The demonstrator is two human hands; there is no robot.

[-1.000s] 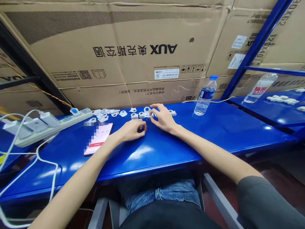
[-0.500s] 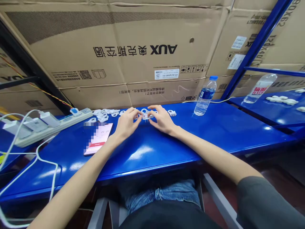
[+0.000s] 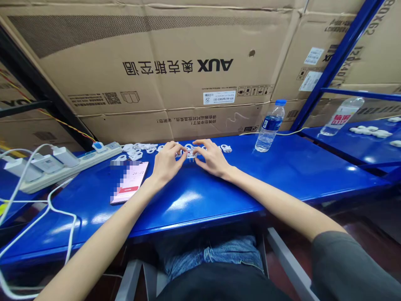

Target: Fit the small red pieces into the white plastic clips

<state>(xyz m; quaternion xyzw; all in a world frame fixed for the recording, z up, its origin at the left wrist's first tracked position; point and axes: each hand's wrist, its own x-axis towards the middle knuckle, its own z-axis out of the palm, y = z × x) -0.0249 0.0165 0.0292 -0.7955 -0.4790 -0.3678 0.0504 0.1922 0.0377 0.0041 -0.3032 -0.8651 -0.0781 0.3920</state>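
Both of my hands meet over the back middle of the blue table, around a small white ring-topped plug (image 3: 189,154) with thin metal pins pointing towards me. My left hand (image 3: 169,161) pinches its left side between thumb and fingers. On the other side, the fingertips of my right hand (image 3: 214,158) are closed on the right edge. Part of the plug is hidden behind the fingers. Similar white ringed pieces (image 3: 135,154) lie in a loose group left of my left hand, and another white ringed piece (image 3: 226,149) lies right of my right hand.
A phone (image 3: 130,184) lies left of my left forearm. A power strip (image 3: 81,164) with chargers and white cables (image 3: 74,225) takes up the table's left. A water bottle (image 3: 271,126) stands at the back right. Behind the table rises a large cardboard box (image 3: 175,92).
The plug has tipped slightly and moved a little towards me and to the left, its pins still facing me. My right fingers have shifted slightly; both hands stay in place.
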